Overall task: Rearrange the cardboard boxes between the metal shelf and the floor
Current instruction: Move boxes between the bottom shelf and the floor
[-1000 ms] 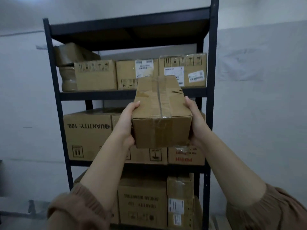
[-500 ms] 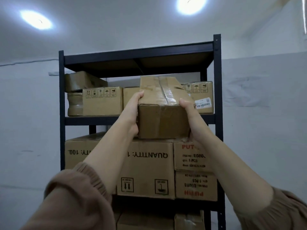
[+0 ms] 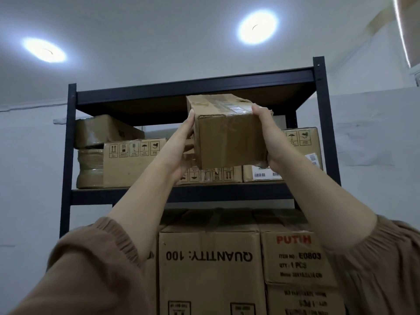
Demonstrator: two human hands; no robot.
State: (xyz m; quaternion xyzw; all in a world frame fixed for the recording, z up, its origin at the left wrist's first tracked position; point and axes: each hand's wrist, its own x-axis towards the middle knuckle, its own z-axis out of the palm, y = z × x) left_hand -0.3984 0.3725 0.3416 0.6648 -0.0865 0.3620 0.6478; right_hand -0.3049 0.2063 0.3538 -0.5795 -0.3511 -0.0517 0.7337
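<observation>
- Pale wall (image 3: 375, 133) and ceiling behind, two round ceiling lamps (image 3: 256, 26) glaring overhead; in front, a dark metal shelf (image 3: 195, 84) stacked with cartons.
- On the upper tier: a film-wrapped parcel (image 3: 102, 130) at the left, a carton with handling symbols (image 3: 131, 164) beside it. On the tier below, a big carton marked QUANTITY: 100 (image 3: 209, 269), with one marked PUTIH (image 3: 297, 258) next to it.
- Held up in the air in front of the upper tier, just under the top board: the cardboard box (image 3: 229, 139), long and narrow, near end toward the camera, taped along the top seam, resting on nothing.
- Probably light to moderate in weight, judging by the raised, outstretched arms. Stiff-walled but creased, so no hard squeezing mid-wall. Tape and plain board fairly smooth, hence some risk of slipping out of a pure side clamp.
- Best taken at the two long side walls near the lower edges and corners, where the board is stiffest, with some support under the base.
- Left hand (image 3: 181, 151): palm flat against the left wall, fingers stretched up along it, thumb apparently tucked round the near lower edge, though shadowed and hard to make out.
- Right hand (image 3: 268, 137): wrapped round the right wall, fingertips hooked over the top right edge, heel of the palm near the bottom corner.
- Both hands grasping the box between them, neither released.
</observation>
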